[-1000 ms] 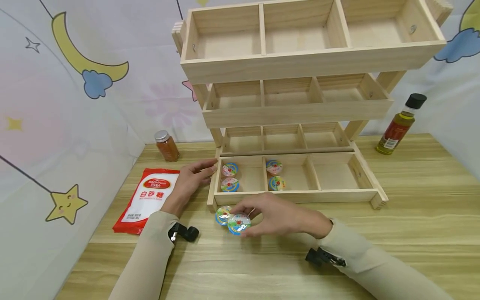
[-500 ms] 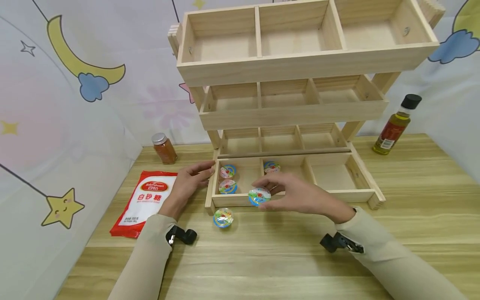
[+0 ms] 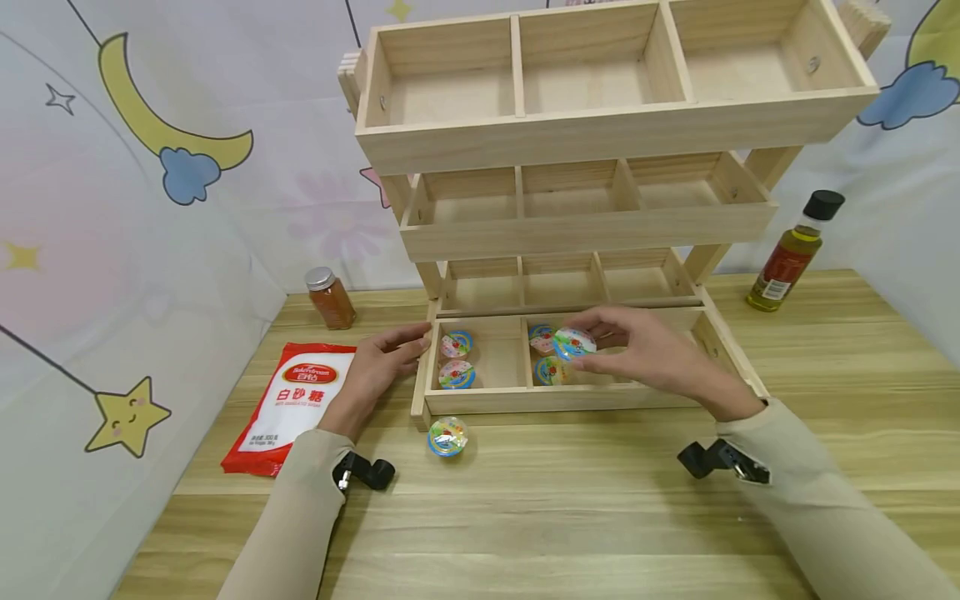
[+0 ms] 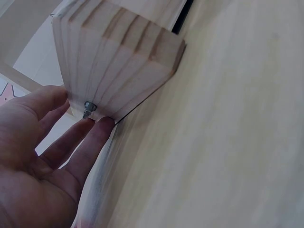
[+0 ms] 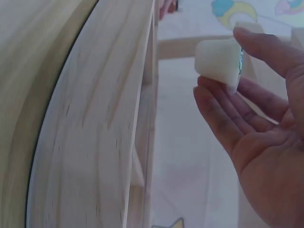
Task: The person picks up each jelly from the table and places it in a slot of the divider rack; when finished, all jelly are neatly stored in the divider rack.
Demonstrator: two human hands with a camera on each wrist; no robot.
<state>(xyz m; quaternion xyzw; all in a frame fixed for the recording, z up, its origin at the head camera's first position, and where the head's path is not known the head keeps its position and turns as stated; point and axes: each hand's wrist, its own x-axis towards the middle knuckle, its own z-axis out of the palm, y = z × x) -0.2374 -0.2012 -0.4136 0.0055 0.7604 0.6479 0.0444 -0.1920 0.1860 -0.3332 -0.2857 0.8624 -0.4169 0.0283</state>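
My right hand [image 3: 660, 354] pinches a small jelly cup [image 3: 574, 343] with a printed lid, over the middle compartment of the lowest tray [image 3: 480, 403] of a wooden rack. In the right wrist view the jelly cup [image 5: 217, 59] is whitish, held by its rim between thumb and fingers. Below it in that compartment are two cups, a pink one [image 3: 542, 340] and a yellowish one [image 3: 550, 371]. The left compartment holds two more pink cups [image 3: 457, 375]. Another jelly cup [image 3: 447, 437] stands on the table before the tray. My left hand [image 3: 378, 375] touches the rack's left side [image 4: 118, 47] with its fingertips.
A red and white sugar bag [image 3: 300, 400] lies left of my left arm. Behind it stands a jar [image 3: 331, 300] with a silver lid. An oil bottle [image 3: 791, 258] stands right of the rack. Upper tiers [image 3: 615, 137] overhang the back of the lowest tray.
My right hand has lifted a jelly cup from beside the one on the table and carried it right, up over the tray's middle compartment. The left hand stays at the rack's side.
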